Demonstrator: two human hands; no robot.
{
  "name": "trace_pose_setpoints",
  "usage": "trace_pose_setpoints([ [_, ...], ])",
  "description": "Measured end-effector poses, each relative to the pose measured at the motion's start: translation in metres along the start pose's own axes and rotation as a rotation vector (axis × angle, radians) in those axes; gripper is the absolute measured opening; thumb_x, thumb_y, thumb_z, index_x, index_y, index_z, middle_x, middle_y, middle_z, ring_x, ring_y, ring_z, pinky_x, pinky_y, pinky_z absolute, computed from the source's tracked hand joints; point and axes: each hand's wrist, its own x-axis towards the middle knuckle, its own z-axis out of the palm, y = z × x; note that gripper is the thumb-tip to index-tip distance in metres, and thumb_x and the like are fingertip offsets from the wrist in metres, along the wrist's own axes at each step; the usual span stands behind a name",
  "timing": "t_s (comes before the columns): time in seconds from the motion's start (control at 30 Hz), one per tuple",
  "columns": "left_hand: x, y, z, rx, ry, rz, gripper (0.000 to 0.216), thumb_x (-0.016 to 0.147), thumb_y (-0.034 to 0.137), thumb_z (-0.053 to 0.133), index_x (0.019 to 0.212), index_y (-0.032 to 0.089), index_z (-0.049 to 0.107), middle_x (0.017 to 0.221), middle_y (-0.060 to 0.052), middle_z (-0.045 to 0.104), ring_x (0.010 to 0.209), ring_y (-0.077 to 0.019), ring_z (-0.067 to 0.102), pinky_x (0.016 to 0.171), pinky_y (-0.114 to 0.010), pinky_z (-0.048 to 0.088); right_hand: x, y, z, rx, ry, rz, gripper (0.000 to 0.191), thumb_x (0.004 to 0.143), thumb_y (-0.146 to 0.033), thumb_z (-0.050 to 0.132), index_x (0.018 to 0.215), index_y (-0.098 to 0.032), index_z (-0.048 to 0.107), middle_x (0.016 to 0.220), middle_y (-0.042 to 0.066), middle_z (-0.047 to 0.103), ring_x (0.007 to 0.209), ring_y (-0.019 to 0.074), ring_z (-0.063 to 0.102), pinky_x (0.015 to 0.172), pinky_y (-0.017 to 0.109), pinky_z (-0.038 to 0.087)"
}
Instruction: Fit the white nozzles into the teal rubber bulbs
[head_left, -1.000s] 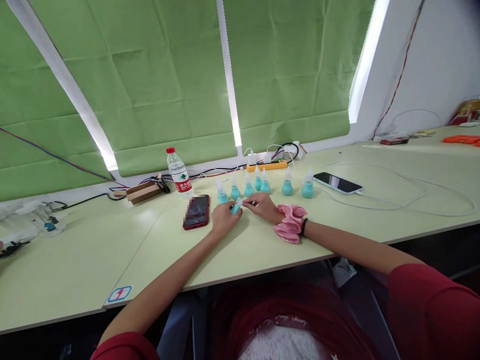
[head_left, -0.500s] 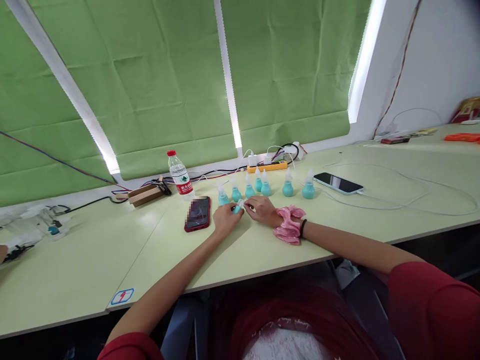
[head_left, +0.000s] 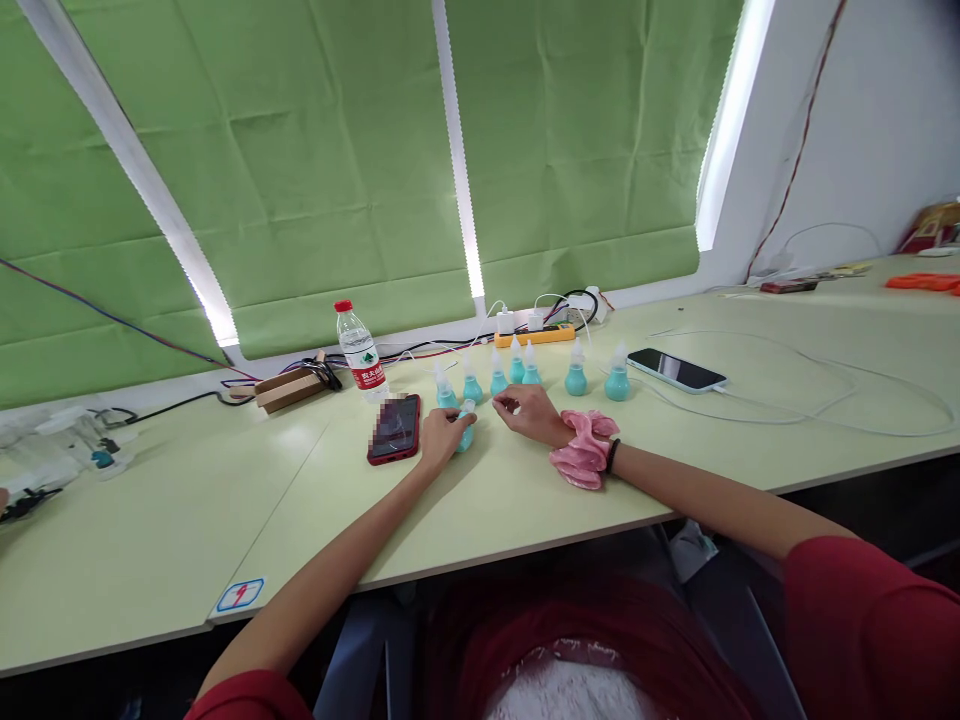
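Observation:
My left hand (head_left: 444, 436) is closed around a small teal squeeze bulb with a clear top (head_left: 466, 436), which looks like a nasal aspirator. It stands roughly upright at the table's surface. To its right, apart from it, my right hand (head_left: 529, 414) has its thumb and fingertips drawn together; whatever they pinch, if anything, is too small to make out. Several similar teal bulbs with clear pointed tips stand behind my hands, among them one bulb (head_left: 575, 378) and another bulb (head_left: 616, 382) farther right.
A red-cased phone (head_left: 394, 430) lies left of my left hand, with a water bottle (head_left: 363, 352) behind it. Farther right lies a light-blue phone (head_left: 677, 370) on a white cable. An orange power strip (head_left: 535, 335) and an open cardboard box (head_left: 291, 388) sit along the back.
My hands were together at the bulb's clear top and are now apart. My left hand has brought the bulb slightly left and nearer, more upright; my right hand has drawn off it.

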Motion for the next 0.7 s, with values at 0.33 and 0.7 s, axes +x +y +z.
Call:
trace_pose_setpoints([
  [0.33,-0.003,-0.001,0.002,-0.119,-0.011,0.184,0.032,0.064,0.031,0.054,0.092,0.016,0.063,0.082,-0.002,0.063,0.072,-0.0165,0.054,0.066,-0.026,0.039,0.003,0.015,-0.002,0.147,-0.387,0.126,0.021,0.067,-0.016,0.046,0.052,-0.011,0.060,0.046,-0.001,0.053,0.046,0.0067,0.041,0.048,0.020,0.029],
  [0.7,-0.016,0.015,0.001,-0.269,-0.176,0.453,0.036,0.068,0.037,0.055,0.096,0.015,0.060,0.089,-0.004,0.063,0.079,-0.0164,0.054,0.071,-0.024,0.040,0.006,-0.005,-0.008,0.651,-0.349,0.307,0.043,0.072,-0.051,0.043,0.051,-0.014,0.044,0.042,-0.004,0.039,0.041,0.0050,0.035,0.041,0.019,0.026],
])
